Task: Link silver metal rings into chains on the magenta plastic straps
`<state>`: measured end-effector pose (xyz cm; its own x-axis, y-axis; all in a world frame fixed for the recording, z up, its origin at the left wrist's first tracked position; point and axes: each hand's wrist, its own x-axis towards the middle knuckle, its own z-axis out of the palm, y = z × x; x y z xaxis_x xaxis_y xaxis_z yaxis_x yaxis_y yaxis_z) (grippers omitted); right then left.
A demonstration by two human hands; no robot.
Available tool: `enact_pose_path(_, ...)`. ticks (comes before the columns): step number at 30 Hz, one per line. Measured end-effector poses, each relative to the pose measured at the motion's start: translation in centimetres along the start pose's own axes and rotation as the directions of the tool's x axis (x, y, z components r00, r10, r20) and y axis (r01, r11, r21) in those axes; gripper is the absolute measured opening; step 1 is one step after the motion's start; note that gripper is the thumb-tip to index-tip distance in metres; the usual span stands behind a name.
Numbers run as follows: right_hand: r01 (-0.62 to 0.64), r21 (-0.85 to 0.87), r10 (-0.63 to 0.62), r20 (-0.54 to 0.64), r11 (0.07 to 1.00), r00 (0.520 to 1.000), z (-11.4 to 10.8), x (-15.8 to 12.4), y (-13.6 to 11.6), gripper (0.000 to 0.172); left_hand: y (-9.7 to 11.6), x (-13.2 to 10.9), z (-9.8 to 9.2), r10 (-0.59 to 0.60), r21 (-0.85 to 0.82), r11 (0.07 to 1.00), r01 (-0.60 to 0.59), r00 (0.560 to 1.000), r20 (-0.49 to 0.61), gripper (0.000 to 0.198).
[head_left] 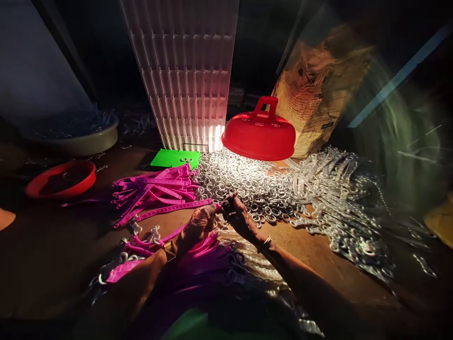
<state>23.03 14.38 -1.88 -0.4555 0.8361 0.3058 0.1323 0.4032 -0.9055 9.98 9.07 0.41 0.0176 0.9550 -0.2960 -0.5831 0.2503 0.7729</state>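
Note:
My left hand is closed on a magenta strap with a row of holes, whose end shows pink at the fingertips. Right beside it, my right hand is pinched at that strap end; whatever small piece it grips is too dark to make out. A pile of magenta straps lies beyond my left hand. More straps with metal hardware lie under my left forearm. Just past my fingers spreads a heap of metal rings. Metal chains stretch beneath my right wrist.
A red lamp shade hangs low over the rings. Behind stand a ribbed pale panel and a printed sack. A green perforated tray, red bowl and pale basin are left; chain lengths lie right.

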Motion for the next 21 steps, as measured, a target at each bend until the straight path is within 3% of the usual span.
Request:
enact_pose_path(2,0.057,-0.082,-0.056,0.003,0.995,0.998,0.1,-0.1,0.0,0.014,0.0,0.0,-0.1,-0.025,0.012,1.000,0.025,1.000,0.017,0.048)
enact_pose_path(4,0.069,-0.130,-0.068,0.012,0.989,0.998,0.3,-0.2,-0.1,0.017,0.2,-0.1,-0.1,-0.017,0.053,0.998,0.016,1.000,0.021,0.046)
enact_pose_path(9,-0.075,-0.089,0.081,0.058,0.993,0.995,0.1,0.4,-0.2,0.008,0.8,-0.7,0.0,0.037,0.323,0.945,-0.047,0.999,0.038,0.035)
enact_pose_path(13,-0.098,-0.075,0.105,0.098,0.992,0.990,0.0,1.7,0.3,0.014,0.9,-0.5,0.0,0.147,0.458,0.877,-0.146,0.989,0.034,0.030)
enact_pose_path(17,-0.062,-0.111,0.078,0.151,0.992,0.985,-0.5,2.6,-0.8,0.021,1.5,0.2,-0.3,0.042,0.459,0.888,-0.033,0.999,-0.010,0.024)
enact_pose_path(21,-0.050,-0.223,0.125,0.335,0.973,0.934,-1.4,1.5,-4.4,0.028,4.0,-0.2,-0.2,-0.082,0.428,0.900,0.084,0.996,-0.022,0.030)
